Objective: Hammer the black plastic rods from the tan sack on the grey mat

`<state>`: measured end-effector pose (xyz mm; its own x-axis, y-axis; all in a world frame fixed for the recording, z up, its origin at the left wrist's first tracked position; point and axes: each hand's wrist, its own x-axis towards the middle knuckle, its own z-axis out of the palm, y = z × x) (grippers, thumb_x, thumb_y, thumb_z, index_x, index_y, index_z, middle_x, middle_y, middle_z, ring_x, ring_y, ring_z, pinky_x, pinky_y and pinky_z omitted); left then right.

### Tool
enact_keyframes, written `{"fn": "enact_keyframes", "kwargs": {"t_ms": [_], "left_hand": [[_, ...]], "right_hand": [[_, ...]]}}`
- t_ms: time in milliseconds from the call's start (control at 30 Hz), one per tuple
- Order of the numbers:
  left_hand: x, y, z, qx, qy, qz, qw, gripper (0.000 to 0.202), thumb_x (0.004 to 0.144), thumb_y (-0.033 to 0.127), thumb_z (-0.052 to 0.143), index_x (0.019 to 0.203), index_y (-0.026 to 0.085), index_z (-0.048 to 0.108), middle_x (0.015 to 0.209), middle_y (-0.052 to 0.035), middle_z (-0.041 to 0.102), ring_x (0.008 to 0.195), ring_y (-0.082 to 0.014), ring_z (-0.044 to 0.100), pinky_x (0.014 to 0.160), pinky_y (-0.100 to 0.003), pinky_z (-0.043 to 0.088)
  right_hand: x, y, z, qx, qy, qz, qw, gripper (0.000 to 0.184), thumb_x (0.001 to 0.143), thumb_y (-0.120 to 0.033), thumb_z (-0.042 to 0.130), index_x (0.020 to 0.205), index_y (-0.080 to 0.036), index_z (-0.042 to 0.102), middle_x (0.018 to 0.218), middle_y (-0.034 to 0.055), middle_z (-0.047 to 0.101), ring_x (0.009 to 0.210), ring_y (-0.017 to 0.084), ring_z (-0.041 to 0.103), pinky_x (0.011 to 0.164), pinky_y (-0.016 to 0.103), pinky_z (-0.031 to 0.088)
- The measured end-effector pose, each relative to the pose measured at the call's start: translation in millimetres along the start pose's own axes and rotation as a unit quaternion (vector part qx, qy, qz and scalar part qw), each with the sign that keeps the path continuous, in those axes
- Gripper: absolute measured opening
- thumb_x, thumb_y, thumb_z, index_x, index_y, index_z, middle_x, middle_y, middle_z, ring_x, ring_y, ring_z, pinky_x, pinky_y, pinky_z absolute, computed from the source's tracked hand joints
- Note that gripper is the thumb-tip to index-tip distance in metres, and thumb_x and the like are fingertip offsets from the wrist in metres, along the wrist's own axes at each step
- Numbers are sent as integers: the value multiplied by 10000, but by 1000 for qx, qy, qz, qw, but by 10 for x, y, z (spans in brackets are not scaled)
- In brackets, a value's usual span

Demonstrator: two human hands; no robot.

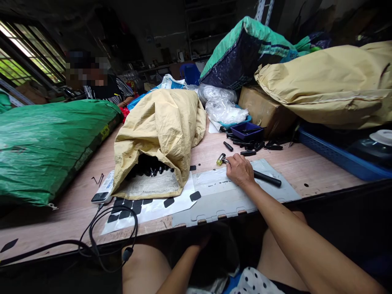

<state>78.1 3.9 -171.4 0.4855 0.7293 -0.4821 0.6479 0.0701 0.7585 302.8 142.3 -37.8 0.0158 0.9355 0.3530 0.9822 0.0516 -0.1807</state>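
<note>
Right hand (240, 170) fingers wrapped round hammer (266, 178) just behind its yellow head. Hammer lies flat on grey mat (220, 200), near desk (306, 167) front edge, right of open yellow sack (162, 130). Left hand (204, 244) under front edge, in shadow, grip can't be told.

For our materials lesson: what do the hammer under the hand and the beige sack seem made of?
The hammer under the right hand: yellowish face, likely plastic; matte black handle, perhaps rubber-covered. The beige sack: seemingly woven plastic, by its stiff creases and weave inside.
</note>
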Motion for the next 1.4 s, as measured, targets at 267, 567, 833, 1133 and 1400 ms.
{"fn": "enact_keyframes", "kwargs": {"t_ms": [267,567,833,1133,1400], "left_hand": [[-948,746,-787,-124,-271,-27,954,357,760,517,757,961,223,745,765,-7,694,682,-158,626,698,-298,527],[-472,867,-2314,-171,457,43,872,287,776,440,700,841,161,685,801,-51,715,656,-149,589,611,-258,440],[43,822,-2332,166,500,-113,842,224,799,304,656,980,193,728,1052,-174,747,1012,-357,691,741,-365,483],[-484,713,-2160,179,552,-129,804,298,965,400,513,1105,195,679,1132,-165,717,1103,-357,613,857,-436,475],[-731,1111,-1217,191,495,208,822,178,989,326,566,1124,227,627,1052,-75,690,1002,-246,583,910,-384,467]], "right_hand": [[-14,-13,-5,-5,1,-1,1000,273,953,-261,512,1128,-189,710,1082,111,632,1031,254,511,823,349,350],[-13,-19,-3,-7,0,1,1000,284,956,-260,509,1142,-185,710,1096,120,630,1048,260,514,829,352,354],[-3,-11,3,-7,-3,2,1000,291,956,-265,512,1158,-190,707,1105,121,630,1057,260,511,839,348,361],[-7,-20,-5,-4,-4,5,1000,292,963,-263,505,1158,-191,709,1110,119,639,1061,260,525,843,353,364],[-12,-21,-1,-8,-2,8,1000,293,956,-257,514,1160,-183,712,1109,116,644,1056,260,529,833,352,356]]}}
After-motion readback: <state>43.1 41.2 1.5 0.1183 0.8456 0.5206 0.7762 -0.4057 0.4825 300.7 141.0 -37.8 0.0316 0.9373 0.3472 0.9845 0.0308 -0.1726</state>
